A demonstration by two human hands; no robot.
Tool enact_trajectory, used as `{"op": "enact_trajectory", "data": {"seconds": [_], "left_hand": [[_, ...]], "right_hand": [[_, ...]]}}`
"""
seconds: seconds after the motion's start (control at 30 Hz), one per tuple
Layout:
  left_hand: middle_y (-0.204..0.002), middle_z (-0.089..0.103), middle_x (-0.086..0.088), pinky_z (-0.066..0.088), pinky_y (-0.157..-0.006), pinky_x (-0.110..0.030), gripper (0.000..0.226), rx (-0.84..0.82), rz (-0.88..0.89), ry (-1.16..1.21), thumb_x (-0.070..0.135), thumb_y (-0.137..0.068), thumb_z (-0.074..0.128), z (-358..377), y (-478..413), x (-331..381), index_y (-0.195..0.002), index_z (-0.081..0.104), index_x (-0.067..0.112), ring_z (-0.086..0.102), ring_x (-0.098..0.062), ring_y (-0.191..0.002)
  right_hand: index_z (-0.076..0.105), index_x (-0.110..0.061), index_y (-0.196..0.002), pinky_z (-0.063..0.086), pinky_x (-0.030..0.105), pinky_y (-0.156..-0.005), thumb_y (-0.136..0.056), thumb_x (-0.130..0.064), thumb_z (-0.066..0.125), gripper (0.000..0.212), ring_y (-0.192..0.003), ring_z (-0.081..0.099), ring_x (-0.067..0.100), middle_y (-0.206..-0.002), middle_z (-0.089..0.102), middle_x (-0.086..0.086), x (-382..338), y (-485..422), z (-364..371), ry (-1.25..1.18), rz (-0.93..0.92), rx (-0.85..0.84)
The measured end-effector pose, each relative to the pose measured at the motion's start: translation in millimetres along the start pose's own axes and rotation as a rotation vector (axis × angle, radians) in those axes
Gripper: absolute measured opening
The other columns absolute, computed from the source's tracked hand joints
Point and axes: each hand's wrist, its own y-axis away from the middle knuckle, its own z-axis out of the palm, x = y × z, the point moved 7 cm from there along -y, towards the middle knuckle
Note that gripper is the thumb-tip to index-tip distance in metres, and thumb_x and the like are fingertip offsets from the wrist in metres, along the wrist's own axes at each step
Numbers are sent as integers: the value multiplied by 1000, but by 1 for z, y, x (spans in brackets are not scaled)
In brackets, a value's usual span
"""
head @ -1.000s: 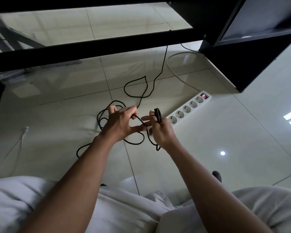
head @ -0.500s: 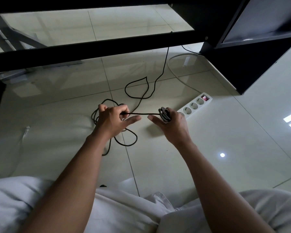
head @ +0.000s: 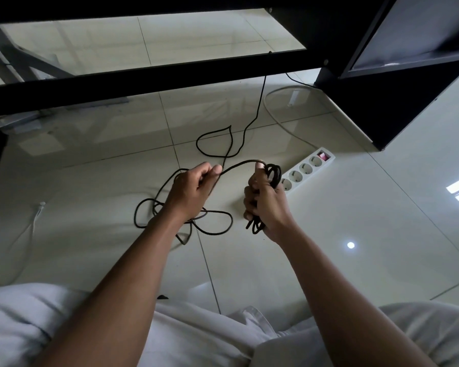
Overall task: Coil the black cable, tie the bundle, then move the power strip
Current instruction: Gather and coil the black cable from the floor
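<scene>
A long black cable (head: pixel 214 140) lies in loose loops on the tiled floor and runs up toward the black desk frame. My right hand (head: pixel 265 203) grips a small coiled bundle of the cable (head: pixel 274 174), held upright, with loop ends sticking out above and below the fist. My left hand (head: pixel 194 189) pinches the cable between thumb and fingers; a short arched stretch spans from it to the bundle. The white power strip (head: pixel 306 168) lies on the floor just beyond my right hand.
A black desk bar (head: pixel 143 80) crosses above the floor, and a black cabinet (head: pixel 398 102) stands at the right. A white cord (head: pixel 284 120) curves to the strip. Another thin white cord (head: pixel 36 215) lies at the left. My pale-clothed knees fill the bottom.
My right hand turned the bundle upright and the span between my hands went from taut to arched. My left hand rose slightly, still pinching the cable; the floor loops shifted.
</scene>
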Motion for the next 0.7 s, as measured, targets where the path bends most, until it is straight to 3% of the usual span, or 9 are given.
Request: {"op": "enact_trajectory", "data": {"seconds": [0.2, 0.27, 0.33, 0.43, 0.5, 0.57, 0.7], "left_hand": [[-56, 37, 3, 29, -53, -32, 58, -124, 0, 144, 61, -100, 44, 20, 5, 18, -76, 47, 8, 32, -12, -51], [-52, 35, 9, 25, -50, -30, 50, -157, -21, 174, 55, -101, 50, 26, 7, 23, -74, 51, 13, 28, -11, -48], [-53, 45, 7, 29, -50, -32, 39, -197, -22, 147, 46, -101, 56, 33, 9, 30, -74, 56, 18, 36, -16, -49], [-69, 67, -2, 42, -56, -34, 25, -293, 3, 165, 35, -103, 55, 45, 15, 43, -89, 67, 18, 55, -21, -58], [-64, 55, -5, 34, -54, -30, 32, -329, 7, 196, 35, -105, 52, 48, 18, 48, -80, 59, 16, 42, -18, -54], [-63, 45, -4, 32, -57, -30, 41, -385, -24, 216, 43, -105, 49, 52, 18, 46, -82, 57, 10, 38, -17, -57], [-63, 37, 0, 34, -64, -34, 69, -452, -79, 120, 67, -98, 41, 54, 19, 24, -74, 45, 2, 43, -14, -62]], "right_hand": [[48, -22, -84, 33, 25, -47, -95, -18, 68, 23, -52, 31, 11, -63, 31, -2, -9, 0, 2, 31, -133, -45], [54, -21, -100, 39, 26, -52, -87, -16, 72, 22, -60, 39, 15, -67, 42, 3, -10, 0, 1, 85, -171, -31], [56, -23, -110, 41, 33, -60, -84, -24, 75, 33, -69, 44, 23, -74, 50, 10, -5, -1, 1, 132, -183, 4], [50, -16, -81, 39, 37, -59, -91, -53, 69, 43, -61, 44, 21, -65, 46, 6, -1, 0, -4, 132, -185, 135], [39, -17, -71, 31, 31, -50, -99, -58, 54, 51, -54, 34, 13, -59, 35, -3, -2, 0, -9, 71, -166, 219], [37, -21, -67, 29, 30, -49, -102, -59, 47, 52, -53, 32, 12, -59, 35, -5, -4, 0, -13, 4, -172, 250], [48, -23, -61, 51, 38, -63, -103, -56, 45, 54, -55, 46, 18, -58, 40, -1, -11, -2, -21, -310, -136, 262]]}}
